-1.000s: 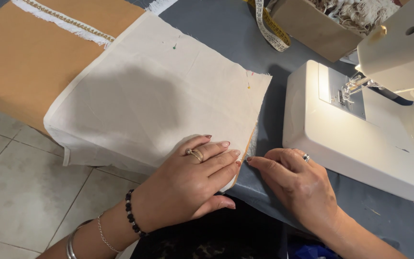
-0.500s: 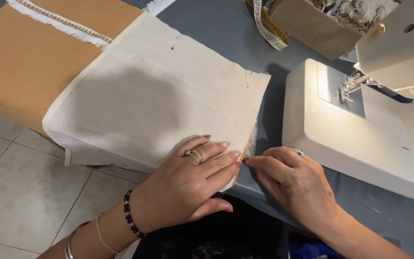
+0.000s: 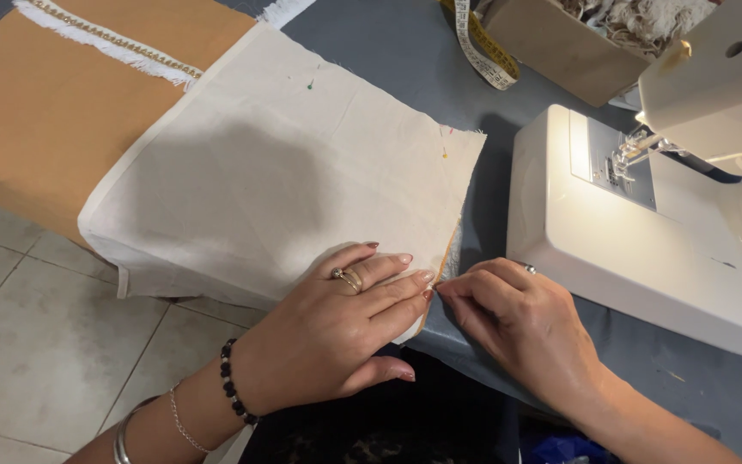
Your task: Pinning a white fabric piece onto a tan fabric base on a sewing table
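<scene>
Cream fabric lies flat under the left hand; the right hand pinches its edge.

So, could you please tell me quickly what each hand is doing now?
Left hand: open, flat on the cream fabric.
Right hand: fingertips pinched at the fabric's edge.

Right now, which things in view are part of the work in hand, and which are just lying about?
In use:
- cream fabric panel, pressed flat by the left hand
- its near right edge, pinched by the right hand

Lying about:
- white sewing machine
- yellow tape measure
- cardboard box of scraps
- tan fabric with white fringe trim
</scene>
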